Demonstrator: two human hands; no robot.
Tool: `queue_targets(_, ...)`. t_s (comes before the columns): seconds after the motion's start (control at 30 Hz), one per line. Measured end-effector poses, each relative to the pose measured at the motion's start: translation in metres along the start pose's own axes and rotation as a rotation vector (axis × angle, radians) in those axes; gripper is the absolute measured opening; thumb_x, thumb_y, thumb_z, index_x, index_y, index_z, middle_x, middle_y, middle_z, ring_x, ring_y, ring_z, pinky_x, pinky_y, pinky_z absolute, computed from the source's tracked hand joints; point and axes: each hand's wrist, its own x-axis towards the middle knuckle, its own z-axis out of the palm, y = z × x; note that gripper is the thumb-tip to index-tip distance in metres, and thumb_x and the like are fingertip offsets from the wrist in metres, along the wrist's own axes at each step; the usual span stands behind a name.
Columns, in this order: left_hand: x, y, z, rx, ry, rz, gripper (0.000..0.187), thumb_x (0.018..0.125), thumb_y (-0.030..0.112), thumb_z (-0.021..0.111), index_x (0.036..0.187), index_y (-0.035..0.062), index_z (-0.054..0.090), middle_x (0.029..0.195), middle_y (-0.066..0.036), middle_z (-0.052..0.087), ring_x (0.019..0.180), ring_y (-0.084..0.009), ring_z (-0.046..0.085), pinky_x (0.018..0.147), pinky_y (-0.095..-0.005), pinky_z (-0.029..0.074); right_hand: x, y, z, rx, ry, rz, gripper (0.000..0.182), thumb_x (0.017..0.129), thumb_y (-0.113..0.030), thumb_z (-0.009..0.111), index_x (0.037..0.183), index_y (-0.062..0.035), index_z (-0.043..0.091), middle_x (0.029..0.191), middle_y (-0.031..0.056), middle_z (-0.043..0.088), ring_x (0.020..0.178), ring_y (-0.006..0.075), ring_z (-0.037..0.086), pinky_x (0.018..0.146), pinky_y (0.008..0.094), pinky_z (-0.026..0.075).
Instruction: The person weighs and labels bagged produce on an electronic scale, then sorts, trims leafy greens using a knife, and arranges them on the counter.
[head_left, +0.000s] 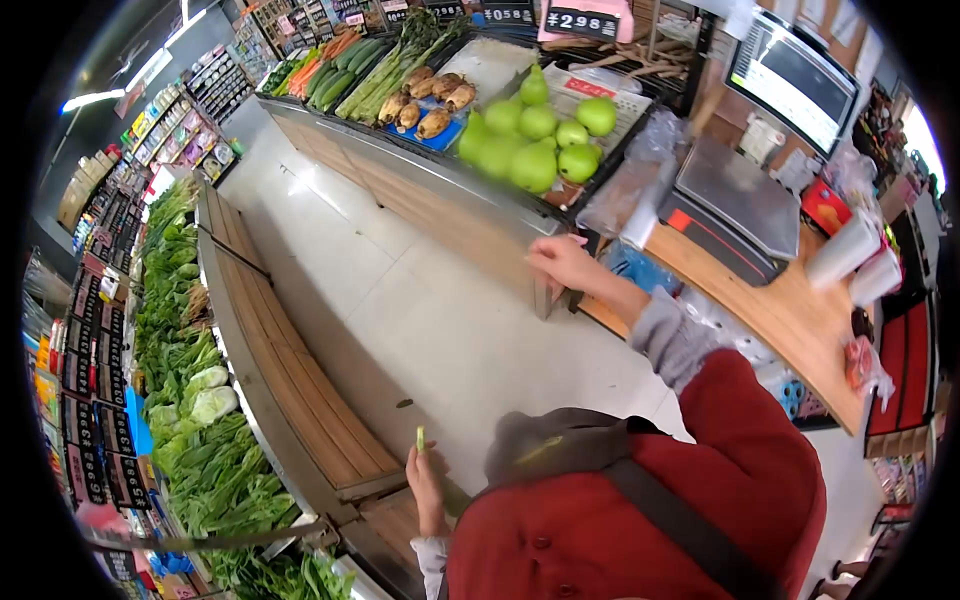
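At the lower left, my left hand (427,485) is closed in a pinch on a short pale-green vegetable piece (421,440), which sticks up past the fingertips. My right hand (560,263) is held out near the corner of the produce stand (480,215), its fingers loosely bent and the thumb apart. Nothing shows in it. Round green fruits (532,165) lie in a heap on the stand beyond that hand. A blurred yellow-green streak (540,450) shows in front of dark cloth at my chest.
On the left, a long wood-fronted shelf (290,350) bears leafy greens (215,480) and cabbages (213,403). A counter (750,290) on the right holds a scale (735,200), a screen (793,80) and rolls of bags (845,250). Pale floor (400,300) runs between; a small dark scrap (404,403) lies there.
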Motion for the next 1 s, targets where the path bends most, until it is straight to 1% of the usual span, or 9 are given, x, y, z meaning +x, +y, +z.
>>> queue_targets(0.13, 0.094, 0.007, -0.010, -0.054, 0.073, -0.014, 0.030, 0.096, 0.023, 0.039, 0.102, -0.0014, 0.056, 0.067, 0.000, 0.049, 0.056, -0.0083, 0.046, 0.052, -0.0222, 0.040, 0.142, -0.027, -0.012, 0.358, 0.011, -0.079, 0.022, 0.091, -0.024, 0.056, 0.087, -0.0041, 0.063, 0.074, 0.0016, 0.062, 0.061, 0.0077, 0.058, 0.052, 0.0211, 0.046)
queue_targets(0.27, 0.222, 0.037, -0.025, 0.018, 0.078, -0.001, 0.030, 0.097, 0.023, 0.039, 0.103, -0.0009, 0.056, 0.070, -0.002, 0.052, 0.059, -0.0087, 0.049, 0.053, -0.0218, 0.040, 0.279, -0.010, -0.048, 0.314, 0.196, 0.158, 0.024, 0.087, -0.026, 0.060, 0.093, -0.0042, 0.065, 0.078, 0.0035, 0.065, 0.059, 0.0086, 0.059, 0.050, 0.0232, 0.047)
queue_targets(0.43, 0.371, 0.121, -0.020, 0.148, -0.029, 0.062, 0.028, 0.098, 0.019, 0.038, 0.104, -0.0001, 0.057, 0.070, -0.002, 0.053, 0.058, -0.0089, 0.048, 0.053, -0.0229, 0.041, 0.402, 0.031, -0.090, -0.068, 0.372, 0.154, 0.025, 0.085, -0.028, 0.060, 0.091, -0.0055, 0.067, 0.079, 0.0056, 0.066, 0.063, 0.0153, 0.063, 0.055, 0.0294, 0.049)
queue_targets(0.5, 0.428, 0.134, -0.011, 0.144, -0.087, 0.081, 0.028, 0.098, 0.020, 0.037, 0.104, 0.0002, 0.057, 0.069, -0.002, 0.052, 0.058, -0.0089, 0.048, 0.053, -0.0230, 0.041, 0.439, 0.040, -0.105, -0.560, 0.473, 0.052, 0.023, 0.081, -0.028, 0.060, 0.093, -0.0091, 0.068, 0.084, 0.0092, 0.068, 0.076, 0.0259, 0.065, 0.067, 0.0381, 0.051)
queue_targets(0.6, 0.509, 0.152, 0.018, 0.131, -0.152, 0.090, 0.028, 0.098, 0.020, 0.037, 0.104, 0.0007, 0.056, 0.069, -0.002, 0.051, 0.058, -0.0086, 0.047, 0.053, -0.0231, 0.040, 0.491, 0.045, -0.119, -0.691, 0.506, 0.159, 0.022, 0.079, -0.028, 0.059, 0.093, -0.0131, 0.069, 0.090, 0.0101, 0.067, 0.088, 0.0314, 0.063, 0.077, 0.0431, 0.049)
queue_targets(0.63, 0.530, 0.158, 0.027, 0.136, -0.156, 0.062, 0.028, 0.098, 0.020, 0.036, 0.105, 0.0010, 0.056, 0.069, -0.002, 0.051, 0.058, -0.0085, 0.047, 0.053, -0.0230, 0.040, 0.508, 0.045, -0.123, -0.770, 0.530, 0.165, 0.022, 0.080, -0.023, 0.057, 0.091, -0.0083, 0.069, 0.093, 0.0131, 0.068, 0.089, 0.0328, 0.064, 0.076, 0.0427, 0.051)
queue_targets(0.77, 0.614, 0.178, 0.060, 0.129, -0.225, 0.151, 0.029, 0.098, 0.022, 0.037, 0.105, 0.0012, 0.056, 0.069, -0.002, 0.051, 0.058, -0.0085, 0.047, 0.052, -0.0231, 0.039, 0.571, 0.043, -0.141, -0.816, 0.427, 0.427, 0.023, 0.076, -0.013, 0.056, 0.090, 0.0011, 0.069, 0.097, 0.0219, 0.066, 0.093, 0.0383, 0.064, 0.076, 0.0454, 0.053)
queue_targets(0.9, 0.679, 0.210, 0.073, 0.157, -0.253, 0.098, 0.030, 0.098, 0.022, 0.036, 0.105, 0.0004, 0.055, 0.069, -0.003, 0.051, 0.058, -0.0087, 0.047, 0.053, -0.0231, 0.039, 0.598, 0.054, -0.144, -0.844, 0.253, 0.587, 0.026, 0.079, -0.012, 0.054, 0.097, 0.0016, 0.066, 0.099, 0.0212, 0.067, 0.096, 0.0357, 0.065, 0.078, 0.0457, 0.052)
queue_targets(1.0, 0.732, 0.213, 0.076, 0.158, -0.272, 0.139, 0.029, 0.098, 0.021, 0.036, 0.106, -0.0005, 0.054, 0.069, -0.003, 0.051, 0.059, -0.0092, 0.047, 0.053, -0.0231, 0.039, 0.619, 0.065, -0.145, -0.715, 0.428, 0.732, 0.035, 0.080, -0.013, 0.053, 0.108, 0.0078, 0.057, 0.105, 0.0254, 0.064, 0.097, 0.0377, 0.064, 0.081, 0.0454, 0.052)
